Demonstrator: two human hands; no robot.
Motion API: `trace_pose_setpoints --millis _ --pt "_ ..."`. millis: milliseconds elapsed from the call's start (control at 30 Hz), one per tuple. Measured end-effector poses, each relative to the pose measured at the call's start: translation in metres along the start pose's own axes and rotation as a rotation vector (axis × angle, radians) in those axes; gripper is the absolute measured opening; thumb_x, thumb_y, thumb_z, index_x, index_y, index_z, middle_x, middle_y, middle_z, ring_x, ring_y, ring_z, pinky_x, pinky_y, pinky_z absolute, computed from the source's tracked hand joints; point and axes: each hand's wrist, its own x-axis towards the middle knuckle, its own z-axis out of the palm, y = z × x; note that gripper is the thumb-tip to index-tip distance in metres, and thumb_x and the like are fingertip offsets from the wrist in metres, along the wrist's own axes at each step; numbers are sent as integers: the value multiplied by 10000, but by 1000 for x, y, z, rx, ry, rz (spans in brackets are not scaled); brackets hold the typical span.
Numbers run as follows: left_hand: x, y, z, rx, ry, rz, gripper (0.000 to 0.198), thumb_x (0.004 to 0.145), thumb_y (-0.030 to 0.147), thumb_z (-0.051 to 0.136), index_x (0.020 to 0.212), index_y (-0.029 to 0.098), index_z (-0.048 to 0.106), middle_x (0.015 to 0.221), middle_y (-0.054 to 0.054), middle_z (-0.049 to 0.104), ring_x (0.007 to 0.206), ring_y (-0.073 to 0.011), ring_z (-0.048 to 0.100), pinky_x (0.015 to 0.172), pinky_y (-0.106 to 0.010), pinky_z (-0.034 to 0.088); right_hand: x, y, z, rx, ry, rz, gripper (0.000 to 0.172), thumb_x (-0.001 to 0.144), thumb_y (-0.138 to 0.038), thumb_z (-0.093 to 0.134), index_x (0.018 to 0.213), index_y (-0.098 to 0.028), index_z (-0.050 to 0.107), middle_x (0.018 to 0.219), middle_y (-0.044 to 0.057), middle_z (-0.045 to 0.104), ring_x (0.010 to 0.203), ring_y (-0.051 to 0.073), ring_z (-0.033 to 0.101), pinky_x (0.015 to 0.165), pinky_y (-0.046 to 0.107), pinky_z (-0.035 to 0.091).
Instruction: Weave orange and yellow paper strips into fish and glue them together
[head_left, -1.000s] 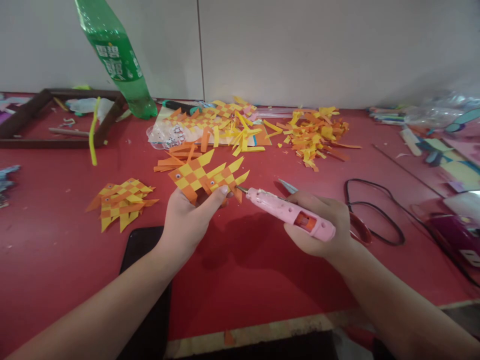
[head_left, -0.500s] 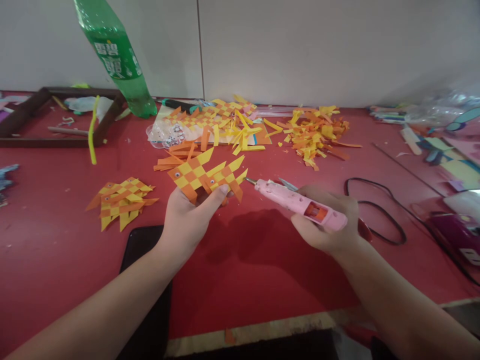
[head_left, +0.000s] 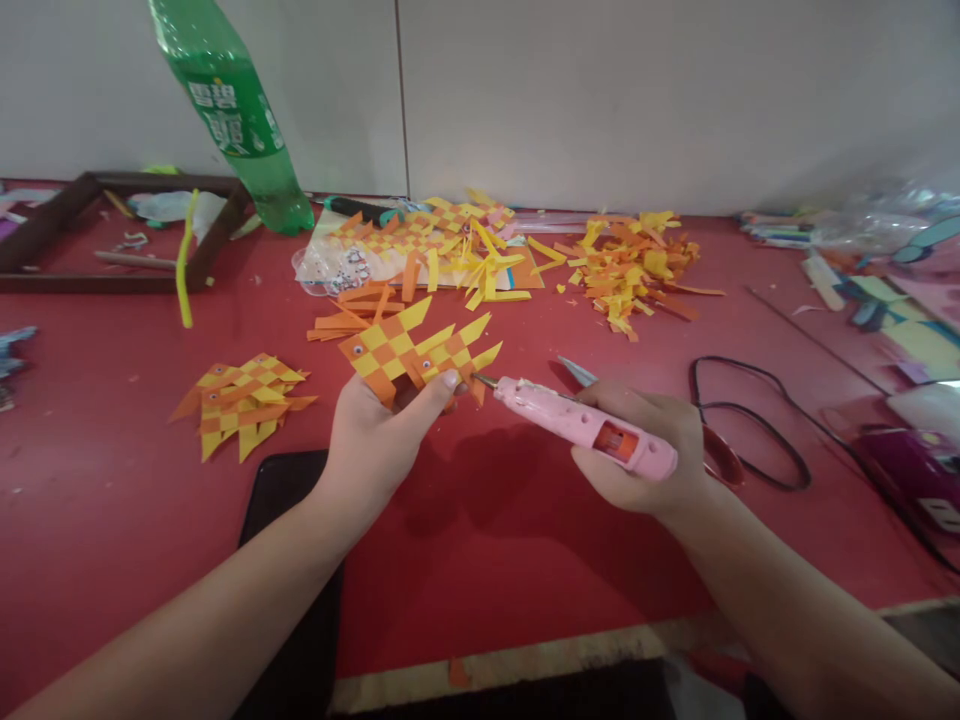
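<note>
Between thumb and fingers, my left hand (head_left: 382, 430) grips two overlapping woven paper fish (head_left: 386, 347), checked in orange and yellow with small googly eyes. My right hand (head_left: 649, 445) is wrapped round a pink hot glue gun (head_left: 577, 420). Its metal nozzle points left, at the tail of the nearer fish; whether it touches the paper I cannot tell. Several similar paper fish (head_left: 251, 395) lie overlapped on the red table to the left. Scissors (head_left: 576, 371) lie partly hidden behind my right hand, with one red handle showing beyond it.
A green bottle (head_left: 240, 130) stands by a brown frame (head_left: 97, 284) at the back left. Paper strips (head_left: 637, 265) are heaped at the back. A black phone (head_left: 289, 500) lies under my left forearm. A black cord (head_left: 750, 405) loops at the right, near a purple object (head_left: 911, 470).
My right hand has brought the glue gun left and slightly down, so its nozzle has gone from the tail tips to the tail's base. My left hand has barely moved.
</note>
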Motion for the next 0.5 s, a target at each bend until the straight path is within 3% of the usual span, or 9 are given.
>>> trace_pose_setpoints --millis 500 --pt "0 0 0 15 -10 13 138 789 330 793 829 203 756 885 -23 774 798 -173 725 738 -266 602 1 0 0 41 -19 24 140 746 -119 545 759 -252 499 539 -54 455 408 110 391 387 257 351"
